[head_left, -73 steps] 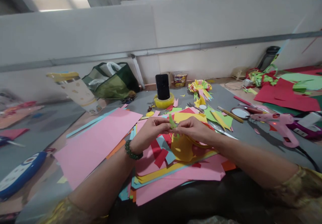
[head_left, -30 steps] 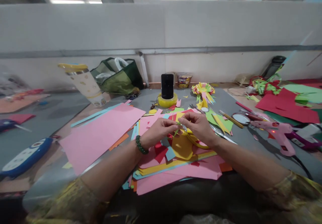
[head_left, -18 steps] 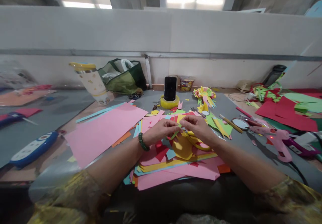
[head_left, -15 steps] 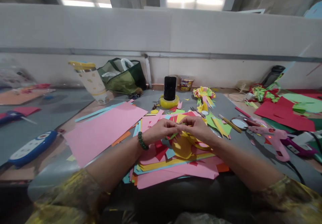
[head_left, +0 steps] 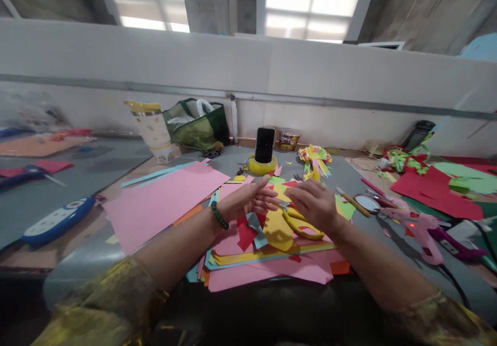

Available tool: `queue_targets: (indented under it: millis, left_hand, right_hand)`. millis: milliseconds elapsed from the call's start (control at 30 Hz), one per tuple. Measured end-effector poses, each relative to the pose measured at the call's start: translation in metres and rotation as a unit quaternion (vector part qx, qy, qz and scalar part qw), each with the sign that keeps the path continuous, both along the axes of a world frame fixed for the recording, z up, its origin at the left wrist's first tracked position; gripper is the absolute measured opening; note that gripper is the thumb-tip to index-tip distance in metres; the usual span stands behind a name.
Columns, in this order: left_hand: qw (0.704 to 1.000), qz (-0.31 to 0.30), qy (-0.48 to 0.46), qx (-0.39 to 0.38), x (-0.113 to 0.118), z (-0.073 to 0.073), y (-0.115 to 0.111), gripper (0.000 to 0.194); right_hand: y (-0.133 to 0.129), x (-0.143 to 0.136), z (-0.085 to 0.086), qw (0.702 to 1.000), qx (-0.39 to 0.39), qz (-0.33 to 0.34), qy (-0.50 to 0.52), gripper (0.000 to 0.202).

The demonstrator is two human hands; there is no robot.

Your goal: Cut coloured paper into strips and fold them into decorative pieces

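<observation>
My left hand (head_left: 252, 201) hovers over the pile of coloured paper, palm turned inward, its fingers spread and holding nothing. Facing it from the right, my right hand (head_left: 316, 204) has its fingers stretched out and slightly curved, with nothing visible in them. A gap separates the two hands. Under the right hand lies a pair of scissors with yellow handles (head_left: 297, 228), partly covered by it. A rounded yellow paper piece (head_left: 276, 234), a red scrap (head_left: 244, 234) and a light blue scrap (head_left: 259, 237) rest on the stack of coloured sheets (head_left: 248, 278) below.
A large pink sheet (head_left: 163, 196) lies to the left, near a blue-and-white tool (head_left: 58, 221). Behind stands a phone (head_left: 264, 145) in a yellow tape roll (head_left: 262, 166), beside a paper rosette (head_left: 314, 157). A pink glue gun (head_left: 421, 227) with a cord lies right.
My hands, earlier together with fingertips pinched by a small green strip, have parted and opened. More of the scissors shows between them. The view has tilted slightly upward.
</observation>
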State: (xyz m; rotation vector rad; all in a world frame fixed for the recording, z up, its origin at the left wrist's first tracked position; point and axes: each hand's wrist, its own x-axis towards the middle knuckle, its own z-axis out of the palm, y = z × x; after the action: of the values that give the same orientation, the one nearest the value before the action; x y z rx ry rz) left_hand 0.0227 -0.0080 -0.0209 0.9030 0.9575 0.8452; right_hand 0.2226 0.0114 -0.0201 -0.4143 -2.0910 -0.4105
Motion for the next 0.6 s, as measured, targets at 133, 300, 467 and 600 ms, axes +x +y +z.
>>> queue_targets:
  millis: [133, 300, 467, 600]
  left_hand:
    - [0.997, -0.024, -0.046, 0.054, 0.003, -0.004, -0.003, 0.043]
    - [0.996, -0.023, -0.035, 0.077, 0.004, -0.007, -0.004, 0.042]
    - [0.993, -0.004, 0.003, 0.116, 0.007, -0.008, -0.005, 0.042]
    - [0.983, -0.002, 0.082, 0.164, 0.007, -0.008, -0.005, 0.040]
  right_hand:
    - [-0.007, -0.003, 0.001, 0.981, 0.148, 0.006, -0.126, 0.026]
    - [-0.011, -0.009, -0.003, 0.976, 0.148, -0.010, -0.157, 0.027]
    - [-0.010, -0.012, -0.007, 0.976, 0.124, -0.004, -0.177, 0.020]
    - [-0.005, -0.011, -0.007, 0.995, -0.031, 0.083, -0.042, 0.024]
